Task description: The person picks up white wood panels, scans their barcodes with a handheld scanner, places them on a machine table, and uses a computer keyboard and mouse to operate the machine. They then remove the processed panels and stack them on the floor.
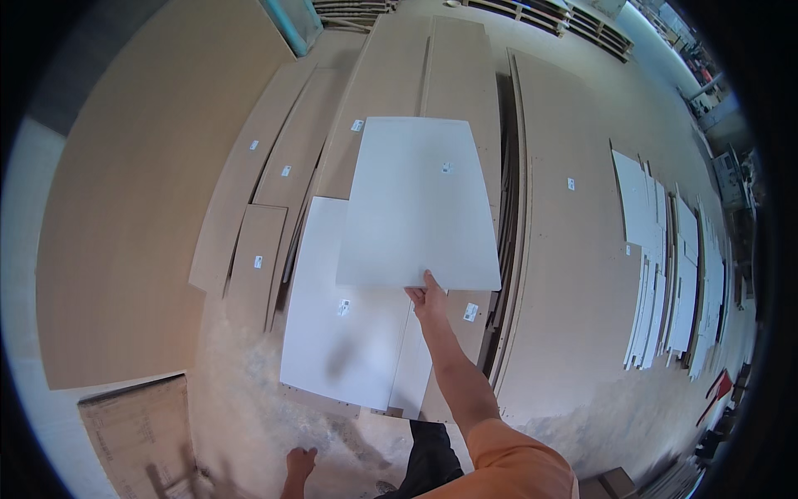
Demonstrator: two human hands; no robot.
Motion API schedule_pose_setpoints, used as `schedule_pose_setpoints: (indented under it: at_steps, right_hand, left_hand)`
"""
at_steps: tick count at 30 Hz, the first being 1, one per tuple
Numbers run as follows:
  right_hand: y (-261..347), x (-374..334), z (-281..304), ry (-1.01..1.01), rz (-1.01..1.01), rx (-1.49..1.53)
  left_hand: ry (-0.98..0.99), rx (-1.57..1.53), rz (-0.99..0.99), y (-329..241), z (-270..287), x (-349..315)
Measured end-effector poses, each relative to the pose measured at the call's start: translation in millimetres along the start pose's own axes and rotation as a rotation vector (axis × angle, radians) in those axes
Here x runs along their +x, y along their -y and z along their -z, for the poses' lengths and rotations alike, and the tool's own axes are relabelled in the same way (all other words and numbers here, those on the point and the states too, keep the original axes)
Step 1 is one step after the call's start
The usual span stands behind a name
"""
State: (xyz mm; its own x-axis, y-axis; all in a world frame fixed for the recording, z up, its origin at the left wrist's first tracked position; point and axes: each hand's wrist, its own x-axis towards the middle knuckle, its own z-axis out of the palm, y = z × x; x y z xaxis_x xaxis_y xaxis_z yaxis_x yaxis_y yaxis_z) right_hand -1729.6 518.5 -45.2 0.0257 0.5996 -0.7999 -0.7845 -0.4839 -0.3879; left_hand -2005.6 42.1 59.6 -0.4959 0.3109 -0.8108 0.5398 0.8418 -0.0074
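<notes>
My right hand (429, 299) grips the near edge of a white rectangular panel (407, 204), thumb on top and fingers underneath. A small label sits on this panel's upper right part. It is above a second white panel (324, 258) and overlaps part of it; a dark shadow falls on the lower one. That lower panel lies on a stack of brown boards (341, 166), and a white label (344, 308) shows on its face. My left hand (301, 461) hangs low beside my leg, fingers curled, with nothing visible in it.
A large brown board (133, 191) fills the left side. Brown boards (565, 249) lie stacked to the right, with narrow white panels (648, 249) beyond. A flattened cardboard piece (137, 432) is at lower left. Wooden pallets (532, 12) stand at the back.
</notes>
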Motion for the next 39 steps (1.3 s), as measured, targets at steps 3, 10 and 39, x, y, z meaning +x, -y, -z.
schedule_pose_setpoints:
  at_steps: [3, 10, 39]
  right_hand:
    - [6.6, 27.4, -40.0, -0.025, 0.069, 0.056]
    - [113.7, 95.5, -214.3, 0.19, 0.234, 0.044]
    - [-35.8, -266.7, 456.8, -0.043, 0.247, -1.249]
  left_hand:
    - [0.229, 0.065, 0.152, 81.5, -19.1, -42.0]
    - [0.172, -0.137, 0.247, 104.2, -16.0, -58.2]
    - [0.147, -0.022, -0.177, 174.0, -189.5, -61.9]
